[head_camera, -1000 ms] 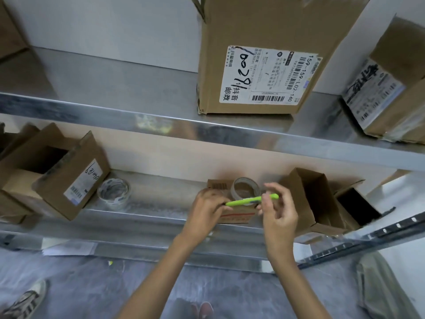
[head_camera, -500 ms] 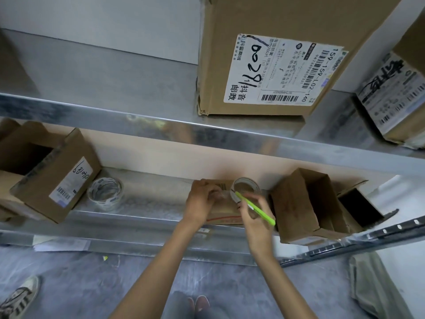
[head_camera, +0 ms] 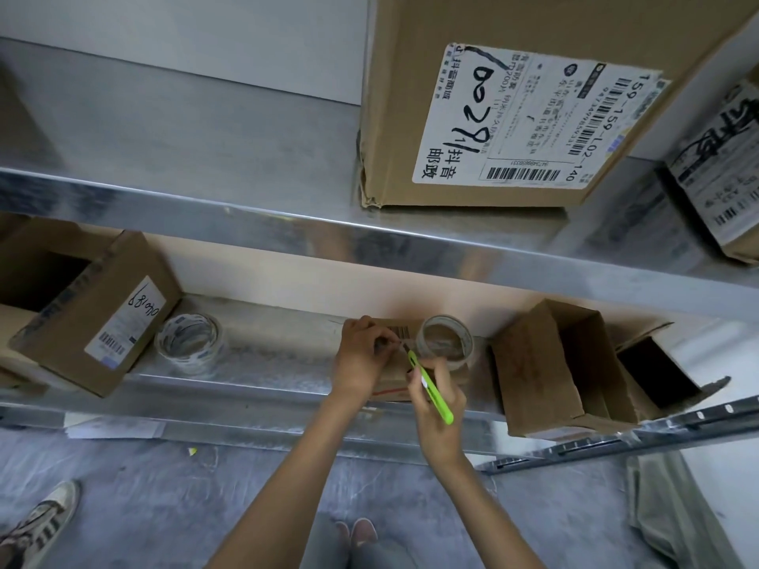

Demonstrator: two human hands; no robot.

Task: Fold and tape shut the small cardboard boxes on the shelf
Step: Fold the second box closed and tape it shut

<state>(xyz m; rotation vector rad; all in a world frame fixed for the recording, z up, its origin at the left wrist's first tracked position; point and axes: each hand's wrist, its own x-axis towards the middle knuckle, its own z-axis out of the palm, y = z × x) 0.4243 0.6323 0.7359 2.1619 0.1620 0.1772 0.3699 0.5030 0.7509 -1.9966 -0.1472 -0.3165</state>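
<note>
Taping step in hand: cutting the strip on the small box (head_camera: pixel 390 384).

The box lies on the lower shelf (head_camera: pixel 267 363), with the tape roll (head_camera: pixel 445 342) resting on its top. My left hand (head_camera: pixel 361 359) is curled, pinching what appears to be the tape end (head_camera: pixel 400 342). My right hand (head_camera: pixel 439 408) grips the green cutter (head_camera: pixel 431 390), its tip at the strip. Next move, as I judge it: keep the tape taut, slice cleanly, then press it flat.

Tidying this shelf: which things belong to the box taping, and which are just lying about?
In the job: small box, tape roll on it, green cutter in right hand, left hand pinching the tape, open box beside it.
Lying about: large labelled box above, second tape roll, paper on floor.
</note>
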